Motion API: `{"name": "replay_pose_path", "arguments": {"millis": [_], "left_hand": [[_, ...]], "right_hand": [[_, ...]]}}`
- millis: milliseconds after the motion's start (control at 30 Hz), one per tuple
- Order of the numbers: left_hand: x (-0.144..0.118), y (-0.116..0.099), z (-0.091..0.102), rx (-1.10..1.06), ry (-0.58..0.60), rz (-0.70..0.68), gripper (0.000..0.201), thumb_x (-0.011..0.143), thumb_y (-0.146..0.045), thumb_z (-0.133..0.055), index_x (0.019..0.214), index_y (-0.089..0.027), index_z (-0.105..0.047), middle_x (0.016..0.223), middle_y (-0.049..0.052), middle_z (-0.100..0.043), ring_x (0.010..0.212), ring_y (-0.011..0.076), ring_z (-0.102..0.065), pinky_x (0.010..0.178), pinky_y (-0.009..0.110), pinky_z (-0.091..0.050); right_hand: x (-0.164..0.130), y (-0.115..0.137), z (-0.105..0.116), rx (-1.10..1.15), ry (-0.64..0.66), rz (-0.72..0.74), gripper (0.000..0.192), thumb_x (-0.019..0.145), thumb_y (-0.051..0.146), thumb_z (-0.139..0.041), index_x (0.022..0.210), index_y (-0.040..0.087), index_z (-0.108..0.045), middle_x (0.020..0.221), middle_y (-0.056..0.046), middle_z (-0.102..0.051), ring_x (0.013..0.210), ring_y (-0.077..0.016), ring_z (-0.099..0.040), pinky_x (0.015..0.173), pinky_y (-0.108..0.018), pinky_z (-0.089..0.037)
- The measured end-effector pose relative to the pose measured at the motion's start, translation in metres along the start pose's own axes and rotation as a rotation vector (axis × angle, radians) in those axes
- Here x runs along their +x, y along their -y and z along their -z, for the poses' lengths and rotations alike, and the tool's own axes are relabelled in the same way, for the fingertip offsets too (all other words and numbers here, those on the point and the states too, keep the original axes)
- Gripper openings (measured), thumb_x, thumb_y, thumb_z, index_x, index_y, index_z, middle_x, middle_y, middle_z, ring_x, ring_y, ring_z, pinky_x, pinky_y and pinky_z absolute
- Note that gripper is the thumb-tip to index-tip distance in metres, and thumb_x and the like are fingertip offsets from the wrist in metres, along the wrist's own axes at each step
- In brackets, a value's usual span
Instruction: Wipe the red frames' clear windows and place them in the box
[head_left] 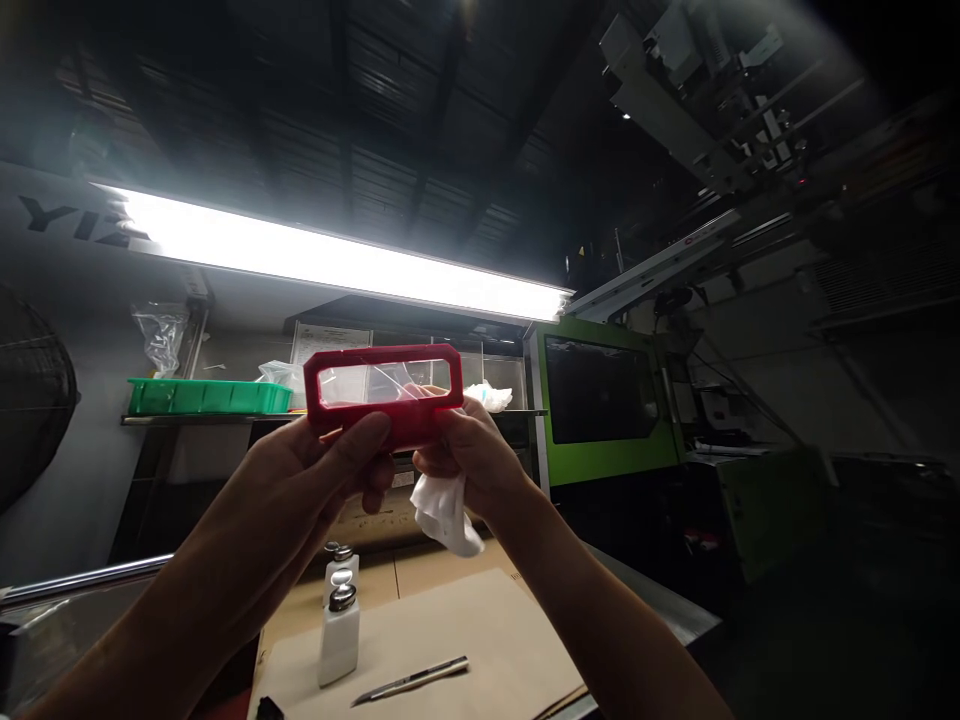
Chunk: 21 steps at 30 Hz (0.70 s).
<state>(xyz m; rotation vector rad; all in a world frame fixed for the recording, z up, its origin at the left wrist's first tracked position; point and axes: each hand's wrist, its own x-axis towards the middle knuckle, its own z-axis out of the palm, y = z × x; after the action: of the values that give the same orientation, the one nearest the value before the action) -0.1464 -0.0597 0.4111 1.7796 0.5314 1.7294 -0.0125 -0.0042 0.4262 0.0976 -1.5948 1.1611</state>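
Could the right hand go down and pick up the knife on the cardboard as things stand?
Probably not freely: the right hand already grips a white cloth and the red frame. The path down to the knife looks unobstructed.

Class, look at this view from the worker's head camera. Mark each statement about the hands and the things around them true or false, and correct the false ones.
1. Both hands hold a red rectangular frame with a clear window up toward the light. True: the left hand and right hand grip the red frame along its lower edge.
2. The left hand also holds a white cloth. False: the white cloth hangs from the right hand.
3. A knife lies on the cardboard sheet below. True: the knife lies on the cardboard sheet.
4. The tray on the shelf is blue. False: the tray is green.
5. Two white bottles with metal tops stand on the bench. True: the bottles stand close together.
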Motion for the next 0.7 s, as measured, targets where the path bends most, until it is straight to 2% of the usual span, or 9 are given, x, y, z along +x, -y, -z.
{"name": "replay_pose_path", "arguments": {"millis": [300, 500, 633, 700], "left_hand": [[0.007, -0.009, -0.001, 0.059, 0.017, -0.111, 0.025, 0.067, -0.042, -0.073, 0.060, -0.019, -0.064, 0.049, -0.001, -0.057, 0.044, 0.0073, -0.046, 0.040, 0.016, -0.040], [0.008, -0.013, -0.004, 0.141, 0.020, -0.185, 0.027, 0.067, -0.044, -0.070, 0.061, -0.019, -0.065, 0.049, 0.000, -0.056, 0.044, 0.0087, -0.049, 0.040, 0.017, -0.042], [0.009, -0.012, -0.002, 0.186, 0.001, -0.209, 0.024, 0.070, -0.044, -0.069, 0.080, -0.022, -0.066, 0.050, -0.002, -0.057, 0.045, 0.0089, -0.051, 0.040, 0.017, -0.040], [0.010, -0.011, -0.001, 0.184, -0.003, -0.212, 0.030, 0.070, -0.044, -0.069, 0.090, -0.022, -0.065, 0.051, -0.002, -0.059, 0.045, 0.0098, -0.052, 0.040, 0.018, -0.041]], "right_hand": [[0.002, 0.008, -0.008, -0.104, -0.039, 0.059, 0.012, 0.064, 0.020, -0.059, 0.057, 0.017, -0.049, 0.036, 0.014, -0.032, 0.033, 0.0002, -0.018, 0.037, -0.019, -0.011], [0.004, 0.013, -0.008, -0.173, -0.038, 0.018, 0.013, 0.064, 0.017, -0.058, 0.057, 0.018, -0.047, 0.035, 0.014, -0.030, 0.033, -0.0003, -0.017, 0.037, -0.020, -0.010], [0.007, 0.016, -0.004, -0.224, -0.024, -0.016, 0.016, 0.063, 0.014, -0.060, 0.055, 0.018, -0.046, 0.036, 0.013, -0.032, 0.034, -0.0004, -0.020, 0.037, -0.019, -0.012], [0.008, 0.016, -0.003, -0.238, -0.012, -0.029, 0.021, 0.063, 0.015, -0.061, 0.052, 0.018, -0.043, 0.037, 0.013, -0.032, 0.034, -0.0004, -0.021, 0.037, -0.019, -0.013]]}}
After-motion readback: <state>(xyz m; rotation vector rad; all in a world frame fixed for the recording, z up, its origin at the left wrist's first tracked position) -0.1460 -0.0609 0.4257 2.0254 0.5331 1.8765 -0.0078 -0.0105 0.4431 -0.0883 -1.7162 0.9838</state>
